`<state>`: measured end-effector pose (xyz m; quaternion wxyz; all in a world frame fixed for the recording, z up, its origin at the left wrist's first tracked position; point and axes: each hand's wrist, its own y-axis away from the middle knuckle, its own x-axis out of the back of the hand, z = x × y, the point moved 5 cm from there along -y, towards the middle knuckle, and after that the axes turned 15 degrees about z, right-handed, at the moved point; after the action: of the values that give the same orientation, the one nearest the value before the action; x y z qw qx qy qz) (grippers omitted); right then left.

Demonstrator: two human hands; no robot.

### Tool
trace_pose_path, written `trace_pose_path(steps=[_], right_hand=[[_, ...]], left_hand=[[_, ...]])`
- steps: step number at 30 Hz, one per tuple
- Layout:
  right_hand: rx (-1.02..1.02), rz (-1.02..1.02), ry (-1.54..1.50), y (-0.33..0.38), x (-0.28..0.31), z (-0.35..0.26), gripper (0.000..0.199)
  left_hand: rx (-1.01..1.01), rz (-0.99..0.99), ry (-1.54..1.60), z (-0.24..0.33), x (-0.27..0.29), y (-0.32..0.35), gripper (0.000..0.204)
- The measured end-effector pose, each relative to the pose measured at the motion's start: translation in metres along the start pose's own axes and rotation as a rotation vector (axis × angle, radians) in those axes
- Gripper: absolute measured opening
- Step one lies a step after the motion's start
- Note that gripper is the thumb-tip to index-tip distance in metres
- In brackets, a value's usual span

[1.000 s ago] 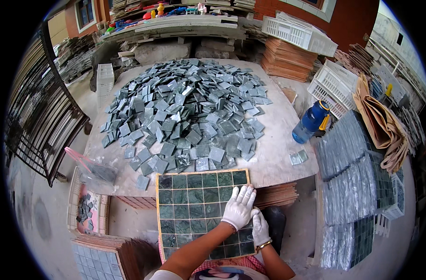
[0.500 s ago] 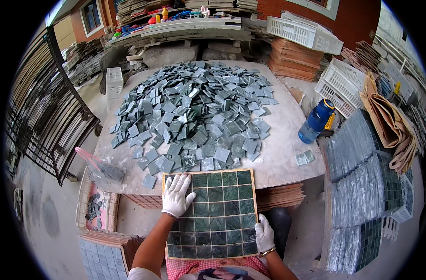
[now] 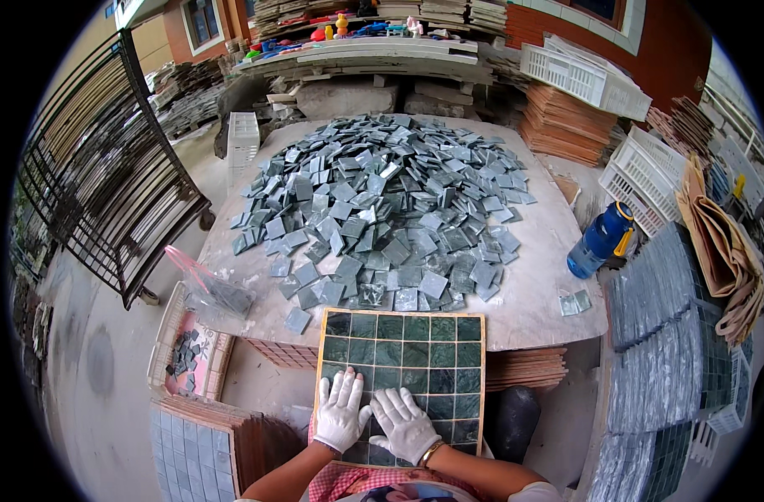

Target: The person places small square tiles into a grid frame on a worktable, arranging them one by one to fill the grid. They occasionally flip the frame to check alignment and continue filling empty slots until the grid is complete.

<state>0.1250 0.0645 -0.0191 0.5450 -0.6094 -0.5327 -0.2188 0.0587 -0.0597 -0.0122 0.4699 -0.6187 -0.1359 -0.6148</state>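
A framed board of square dark green stone tiles point(image 3: 415, 352) leans from my lap onto the front edge of the table, its light rim showing along the sides. My left hand point(image 3: 342, 412), in a white glove, lies flat on the tiles at the lower left with fingers stretched out. Beside it my right hand point(image 3: 404, 424), gloved too, rests flat on the tiles near the lower middle, fingers spread. The two thumbs come close together. Just beyond the board's far edge lies a big heap of loose green-grey tiles point(image 3: 382, 209).
The worn table point(image 3: 549, 293) bears a blue bottle point(image 3: 599, 240) at right and a plastic bag point(image 3: 219, 293) at left. Wrapped tile stacks point(image 3: 654, 360) stand right. A crate of tile scraps point(image 3: 168, 335) and tiled boards point(image 3: 194, 452) sit left, near a metal rack point(image 3: 106, 167).
My left hand has slid from the board's upper left down to its lower left. My right hand has left the right edge and now lies on the tiles. The view has shifted.
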Motion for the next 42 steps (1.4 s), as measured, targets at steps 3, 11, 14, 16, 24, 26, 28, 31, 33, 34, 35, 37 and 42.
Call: trace_pose_path(steps=[3,11,14,16,24,26,28,31,33,34,35,37,42], right_hand=[[0.054,0.010,-0.069,0.000,-0.003,0.003,0.081],[-0.141,0.090,0.236,-0.037,0.042,0.116,0.073],[-0.222,0.148,0.328,-0.025,0.048,0.135,0.076],[-0.311,0.179,0.327,-0.005,0.050,0.146,0.078],[-0.189,0.224,0.218,-0.024,0.042,0.101,0.077],[-0.081,0.123,0.148,-0.050,0.016,0.073,0.076],[0.039,0.060,0.117,-0.079,-0.011,0.042,0.075],[0.165,-0.003,0.033,-0.118,-0.043,0.028,0.072],[0.180,-0.010,0.034,-0.141,-0.046,0.037,0.068],[0.148,0.001,0.044,-0.148,-0.046,0.048,0.067],[0.114,0.011,0.055,-0.152,-0.043,0.058,0.067],[0.033,0.061,0.140,-0.148,-0.035,0.075,0.062],[-0.010,0.315,0.210,-0.136,-0.007,0.105,0.049]], left_hand=[[-0.068,0.055,0.184,0.013,-0.002,-0.010,0.049],[-0.316,0.116,0.213,0.032,-0.054,-0.118,0.064],[-0.248,0.122,0.169,0.008,-0.053,-0.124,0.063],[-0.164,0.135,0.122,-0.022,-0.042,-0.114,0.062],[0.272,0.178,0.012,-0.078,-0.014,-0.040,0.063],[0.325,0.219,0.046,-0.072,-0.015,-0.037,0.061],[0.332,0.227,0.062,-0.072,-0.014,-0.037,0.059],[0.353,0.238,0.116,-0.072,-0.014,-0.040,0.056],[0.365,0.237,0.154,-0.075,-0.011,-0.037,0.056],[0.369,0.239,0.151,-0.075,-0.010,-0.036,0.056],[0.372,0.240,0.151,-0.075,-0.010,-0.034,0.056],[0.378,0.240,0.144,-0.076,-0.011,-0.031,0.056],[0.366,0.241,0.119,-0.074,-0.013,-0.039,0.058]])
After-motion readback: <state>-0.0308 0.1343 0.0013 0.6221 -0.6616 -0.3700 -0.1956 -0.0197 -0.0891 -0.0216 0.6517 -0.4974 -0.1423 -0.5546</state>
